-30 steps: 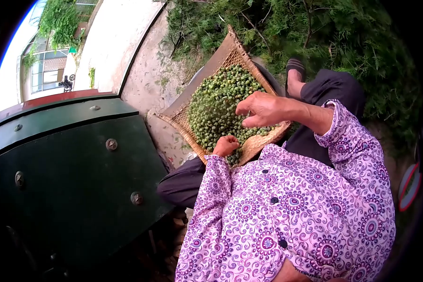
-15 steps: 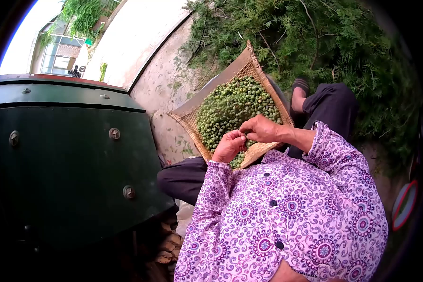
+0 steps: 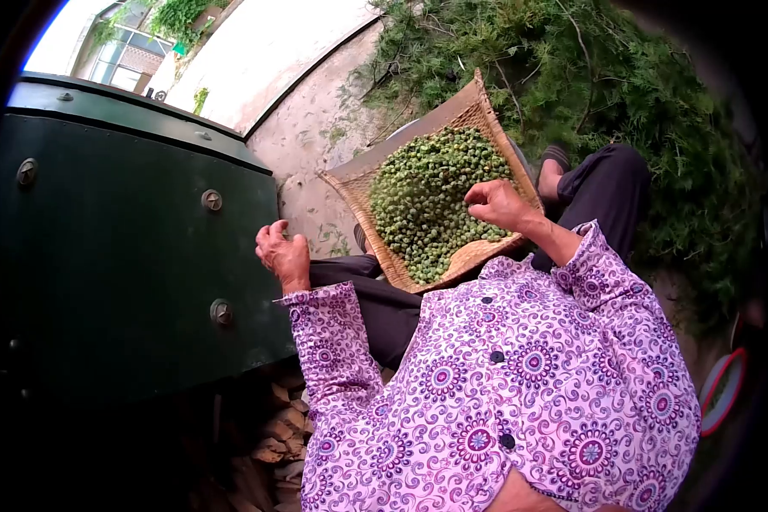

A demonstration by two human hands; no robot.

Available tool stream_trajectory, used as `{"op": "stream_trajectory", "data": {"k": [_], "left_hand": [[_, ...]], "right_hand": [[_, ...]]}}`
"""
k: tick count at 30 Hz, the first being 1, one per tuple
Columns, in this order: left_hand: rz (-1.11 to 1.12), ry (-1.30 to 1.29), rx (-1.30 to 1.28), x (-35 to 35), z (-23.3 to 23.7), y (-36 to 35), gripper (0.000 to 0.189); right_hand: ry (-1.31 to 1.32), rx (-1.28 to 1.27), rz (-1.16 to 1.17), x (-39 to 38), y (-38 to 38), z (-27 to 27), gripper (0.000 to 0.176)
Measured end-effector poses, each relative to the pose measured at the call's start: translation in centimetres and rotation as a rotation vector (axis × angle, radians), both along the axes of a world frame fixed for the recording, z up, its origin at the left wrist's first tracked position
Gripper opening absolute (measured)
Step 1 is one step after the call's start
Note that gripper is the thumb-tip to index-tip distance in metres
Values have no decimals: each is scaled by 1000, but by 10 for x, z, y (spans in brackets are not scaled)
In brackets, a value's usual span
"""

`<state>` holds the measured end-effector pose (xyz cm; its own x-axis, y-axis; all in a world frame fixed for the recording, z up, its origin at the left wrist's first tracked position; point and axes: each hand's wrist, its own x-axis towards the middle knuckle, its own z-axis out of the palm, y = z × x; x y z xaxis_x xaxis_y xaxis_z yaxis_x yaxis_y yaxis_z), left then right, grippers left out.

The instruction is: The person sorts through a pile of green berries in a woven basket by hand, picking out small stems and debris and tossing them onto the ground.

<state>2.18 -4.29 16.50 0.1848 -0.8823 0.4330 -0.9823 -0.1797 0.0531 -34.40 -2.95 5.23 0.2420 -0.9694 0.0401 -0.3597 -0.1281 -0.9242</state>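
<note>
A dark green riveted metal panel (image 3: 128, 256) fills your view at 9 o'clock. At 12 o'clock, a square woven bamboo tray (image 3: 358, 183) rests on your lap, heaped with small green round pods (image 3: 427, 196). Your right hand (image 3: 497, 205) hovers over the pods at 1 o'clock, fingers bunched narrow. Your left hand (image 3: 283, 254) is raised at 10 o'clock beside the panel, loosely curled; whether it holds anything cannot be told.

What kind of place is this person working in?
Probably an outdoor yard at a rural home: bare concrete ground, green branches heaped beside a woven tray of small green fruits, and a building beyond.
</note>
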Motion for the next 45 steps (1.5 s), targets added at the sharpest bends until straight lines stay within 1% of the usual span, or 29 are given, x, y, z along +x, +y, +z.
{"op": "stream_trajectory", "data": {"k": [1,2,3,5,6,8,9,10,11,13,14,16,17,19,20,21,22,24,26,29,32,33,34,35,38,39,41,43,45], "left_hand": [[4,1,2,1,3,1,36],[10,150,-50,2,5,1,41],[19,300,-102,4,4,1,46],[-25,326,-90,-6,-6,-3,48],[-80,348,-89,-13,-12,-8,51],[-122,403,-64,-28,-17,-19,50],[-190,451,-75,-35,-17,-25,49],[-256,499,-91,-41,-17,-32,48],[-248,515,-89,-45,-18,-41,48],[-366,1009,-85,-48,-19,-58,39],[-363,1016,-91,-47,-18,-65,39],[-343,1724,75,-49,-16,-79,31],[-334,1861,78,-53,-16,-80,27],[-274,1899,142,-54,-16,-86,24],[-219,1930,198,-54,-16,-86,22],[-312,1934,194,-58,-12,-87,21],[-297,1945,189,-61,-7,-88,21],[-408,1821,229,-64,0,-89,21],[-421,1832,221,-63,1,-89,21],[-467,1812,225,-68,4,-86,24],[-499,1790,286,-70,-1,-81,24],[-500,1791,287,-71,-3,-79,25],[-503,1794,282,-70,-4,-78,25],[-509,1790,294,-69,-5,-77,25],[-512,1773,288,-69,-3,-76,25],[-505,1758,278,-70,-3,-76,24],[-519,1765,284,-74,-4,-77,24],[-532,1772,281,-76,-3,-79,23],[-535,1747,305,-79,-2,-81,22]], "right_hand": [[4,-54,-21,2,0,-4,24],[8,-49,-16,3,-1,-12,24],[119,-73,-14,6,-3,-17,23],[300,-42,27,10,-5,-25,22],[309,-35,33,14,-6,-30,22],[271,106,163,20,-4,-43,23],[297,142,192,24,2,-27,25],[381,106,250,30,3,-28,27],[438,120,313,37,5,-27,30],[512,142,417,55,10,-21,34],[531,146,455,66,13,-19,36],[504,152,605,93,15,-17,37],[445,161,664,109,19,-33,37],[391,187,730,138,21,-62,36],[388,247,813,151,23,-70,31],[388,306,897,156,25,-72,26],[394,317,909,151,25,-66,26],[713,-181,905,136,28,-52,18],[771,-205,919,129,31,-58,19],[989,-311,952,122,28,-46,19],[952,-280,814,103,26,-57,18],[971,-195,754,95,22,-67,16],[1110,-159,716,85,14,-65,16],[1134,-60,648,72,7,-61,16],[1093,-50,448,42,-6,-51,15],[1097,-50,447,44,-6,-50,15],[938,14,491,56,-8,-48,15],[899,-99,643,88,0,-38,18],[747,-227,769,121,10,-49,21]]}}
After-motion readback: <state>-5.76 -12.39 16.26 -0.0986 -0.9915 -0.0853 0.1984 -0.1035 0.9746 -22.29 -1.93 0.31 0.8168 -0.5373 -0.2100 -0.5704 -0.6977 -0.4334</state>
